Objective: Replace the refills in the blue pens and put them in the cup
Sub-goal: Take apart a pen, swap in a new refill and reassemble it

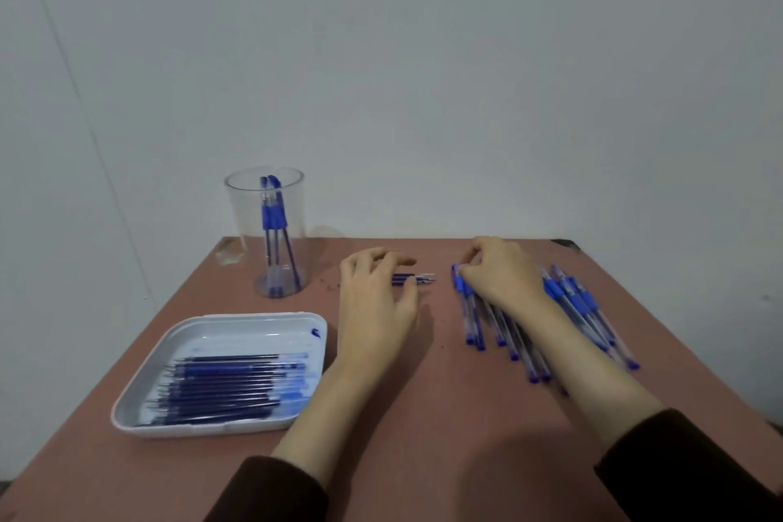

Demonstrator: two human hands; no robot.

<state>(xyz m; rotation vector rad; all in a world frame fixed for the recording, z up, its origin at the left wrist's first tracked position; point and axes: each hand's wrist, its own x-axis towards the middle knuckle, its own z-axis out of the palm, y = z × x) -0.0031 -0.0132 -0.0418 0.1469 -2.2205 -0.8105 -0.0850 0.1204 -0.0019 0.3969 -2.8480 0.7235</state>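
Dark sleeves (271,487), left hand (377,297) pinching sideways refills (419,278), right hand (502,278) gripping pen (472,314) pointing away

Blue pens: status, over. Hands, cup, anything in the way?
Left hand pinching loose refills mid-table. Right hand over pen pile, grip unclear. Cup upright, few pens inside. Nothing blocking cup.

Setting. The table (423,415) before me has a matt reddish-brown top, and its far edge stands against a plain, pale grey-white wall (466,55). At my left a faint slanting line (82,106) runs down the wall; whether it marks a corner I cannot tell. A small dark patch (564,244) sits at the table's far right corner, too small to identify. Light is soft and even, leaving diffuse shadows on the near tabletop.
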